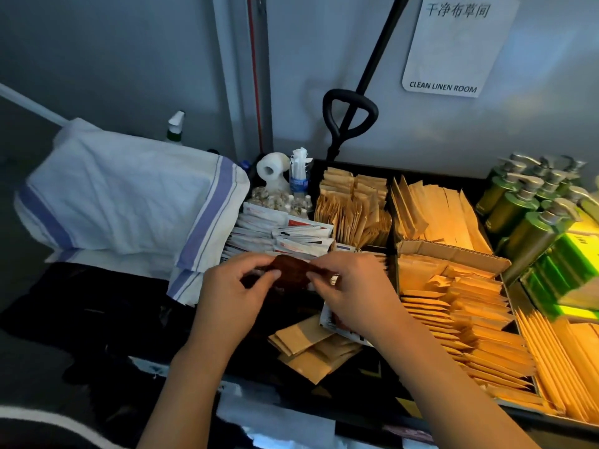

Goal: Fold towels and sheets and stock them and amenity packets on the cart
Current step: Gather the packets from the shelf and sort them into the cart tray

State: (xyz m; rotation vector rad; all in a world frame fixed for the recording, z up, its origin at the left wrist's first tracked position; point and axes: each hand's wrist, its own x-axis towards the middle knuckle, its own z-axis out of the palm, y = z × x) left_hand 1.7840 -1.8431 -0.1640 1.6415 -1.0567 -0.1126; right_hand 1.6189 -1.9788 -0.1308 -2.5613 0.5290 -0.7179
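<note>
Over the cart's packet tray (393, 222), we pinch a dark brown packet (291, 272) between our left hand (231, 291) and right hand (351, 290), beside the folded towels (123, 196).

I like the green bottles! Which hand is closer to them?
The right hand. It is on the bottles' side of the dark packet that both hands pinch; the left hand is on the far side.

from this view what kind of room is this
Most likely a hotel linen or housekeeping storeroom. A wall sign reads CLEAN LINEN ROOM, a cart holds packets and pump bottles, and folded towels lie beside them.
</note>
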